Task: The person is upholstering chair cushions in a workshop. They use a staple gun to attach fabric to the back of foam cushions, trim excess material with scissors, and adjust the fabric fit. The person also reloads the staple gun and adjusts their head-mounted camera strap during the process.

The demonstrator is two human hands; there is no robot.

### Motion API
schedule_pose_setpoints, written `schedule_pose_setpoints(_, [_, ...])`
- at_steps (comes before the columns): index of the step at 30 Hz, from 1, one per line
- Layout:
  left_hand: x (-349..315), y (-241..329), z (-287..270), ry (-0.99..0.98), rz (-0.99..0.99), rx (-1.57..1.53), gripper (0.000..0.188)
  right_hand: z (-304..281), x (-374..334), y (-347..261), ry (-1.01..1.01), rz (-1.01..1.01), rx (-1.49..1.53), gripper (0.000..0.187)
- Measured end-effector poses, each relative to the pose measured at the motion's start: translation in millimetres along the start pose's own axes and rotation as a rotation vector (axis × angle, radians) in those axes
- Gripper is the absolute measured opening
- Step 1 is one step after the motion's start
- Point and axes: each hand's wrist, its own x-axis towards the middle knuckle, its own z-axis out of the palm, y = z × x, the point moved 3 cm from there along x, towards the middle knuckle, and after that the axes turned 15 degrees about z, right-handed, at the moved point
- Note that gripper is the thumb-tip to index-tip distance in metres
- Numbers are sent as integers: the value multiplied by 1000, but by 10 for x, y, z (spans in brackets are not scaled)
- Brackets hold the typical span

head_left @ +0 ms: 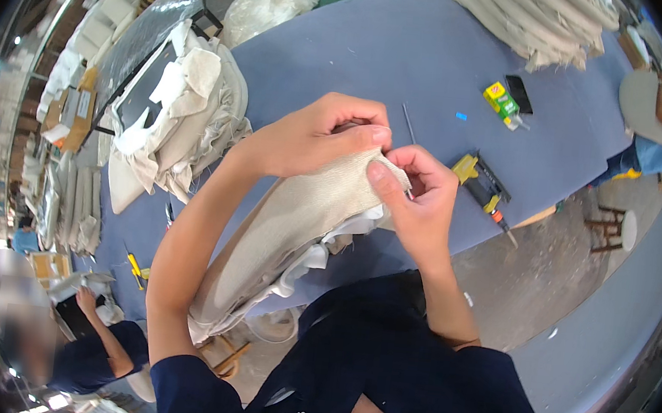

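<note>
A beige fabric-covered cushion [307, 204] slants up from near my body to my hands, with white padding [305, 264] showing along its loose right edge. My left hand [325, 138] is closed on the cover at the cushion's far end, thumb pressed against the cloth. Beside it, my right hand [421, 195] pinches the corner of the same cover between thumb and fingers. The fingertips partly hide the cloth edge. A thin dark rod [409, 124] lies on the table just beyond my hands.
The blue-grey table [322, 54] carries a pile of beige covers [206, 99] at left and a fabric stack [532, 23] at far right. A yellow-and-black staple gun [480, 185] and a green-yellow box [502, 103] lie at right. A co-worker's arm [107, 336] shows at lower left.
</note>
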Motion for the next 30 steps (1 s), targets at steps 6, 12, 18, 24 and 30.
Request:
schedule_pose_setpoints(6, [-75,31,-245,46,-62,-32,26,167,146,-118,-5,-228,-437,24])
schedule_pose_setpoints(12, [-177,-145,-557,149,-73,-24,24,349,546,8,-143,-137,-324,32])
schedule_pose_setpoints(18, [-263,-247,-705,259,-99,6,23,558,759,262,-41,-163,-38,27])
schedule_pose_setpoints(24, [-384,-263,-778,267,-18,32,21,658,877,358,-40,-269,12,24])
schedule_pose_setpoints(30, [-386,-183,-660,432,-22,245,19,704,871,401,-52,-227,69,23])
